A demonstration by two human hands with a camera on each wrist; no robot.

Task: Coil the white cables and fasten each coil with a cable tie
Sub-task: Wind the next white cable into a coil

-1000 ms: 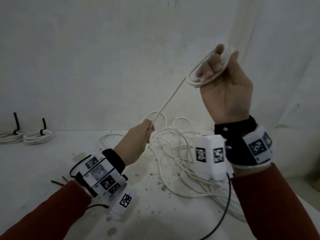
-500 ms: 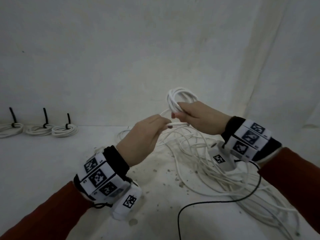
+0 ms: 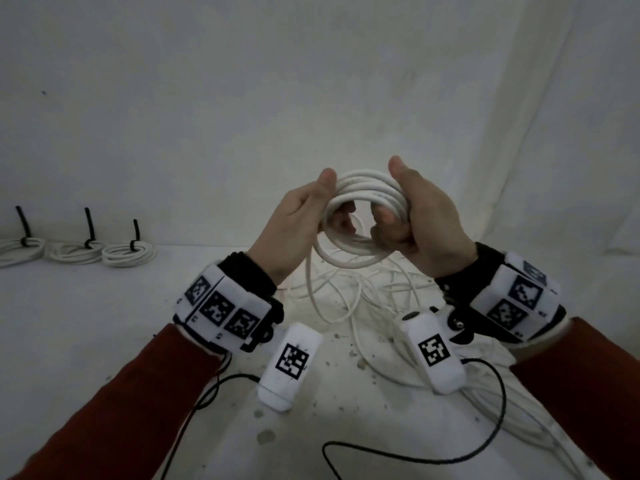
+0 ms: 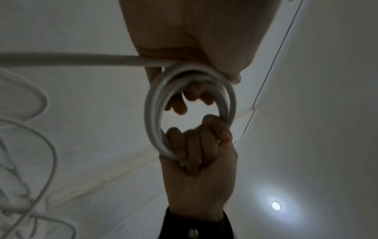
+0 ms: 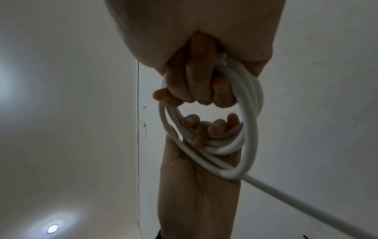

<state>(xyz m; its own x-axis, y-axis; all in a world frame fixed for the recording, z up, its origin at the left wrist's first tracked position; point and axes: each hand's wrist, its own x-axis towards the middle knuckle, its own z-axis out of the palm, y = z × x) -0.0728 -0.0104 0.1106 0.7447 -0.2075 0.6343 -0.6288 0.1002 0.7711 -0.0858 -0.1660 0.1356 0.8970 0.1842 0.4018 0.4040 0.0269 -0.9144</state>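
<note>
Held the white coil (image 3: 363, 187) up in the air between both hands, above the table (image 3: 86, 323) and over the tangle of loose cable (image 3: 360, 306). Closed the left hand (image 3: 294, 220) around the left side of the coil, thumb on top and fingers curled through the ring. Closed the right hand (image 3: 426, 220) around the right side in the same manner.

Found only in the head view:
- three finished coils (image 3: 128, 252) in a row far left on the table, each bound with a black cable tie (image 3: 134, 237) whose tail stood upright;
- a thin black wire (image 3: 415, 457) lying across the near part of the table;
- two white wrist cameras (image 3: 292, 365) hanging under the wrists and hiding part of the tangle.

Looked up from below in the left wrist view, with the left hand (image 4: 184, 32) at the top. Made plain there what the head view hid: the right hand (image 4: 200, 169) wrapped fully around the coil (image 4: 153, 113), and one free strand (image 4: 71, 60) leaving the coil at the left palm and running straight to the left edge. Caught also a ceiling lamp (image 4: 276, 205).

Gave the opposite side in the right wrist view: the right hand (image 5: 194, 32) on top, the left hand (image 5: 196, 186) below with fingertips inside the coil (image 5: 251, 100), and the same strand (image 5: 306, 205) going off to the lower right. Could not count the turns exactly in any view.
</note>
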